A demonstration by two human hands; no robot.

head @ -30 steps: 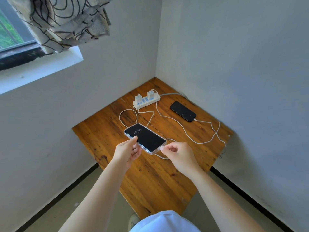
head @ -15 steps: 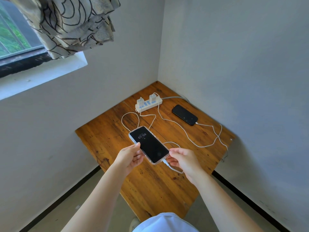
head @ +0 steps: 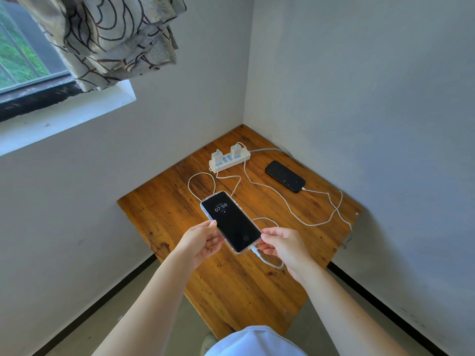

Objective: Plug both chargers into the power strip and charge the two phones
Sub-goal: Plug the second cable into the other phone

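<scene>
Phone in clear case (head: 230,222) pinched at its left edge by left hand (head: 203,244) above wooden surface (head: 246,286), right hand (head: 284,246) pinching white cable (head: 267,262) plugged into it, two chargers (head: 236,150) seated in power strip (head: 230,159), second phone (head: 285,176) lying cabled near the wall, curtain (head: 108,34) over the window

Plain home room corner: wooden table (head: 231,286), bare walls (head: 359,98), curtained window (head: 23,60).

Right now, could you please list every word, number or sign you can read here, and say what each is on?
"07:59": on the lit screen of the held phone.
A small line above that time: too small to read.
Power strip: no readable markings.
Phone on the table: screen dark, no text.
</scene>
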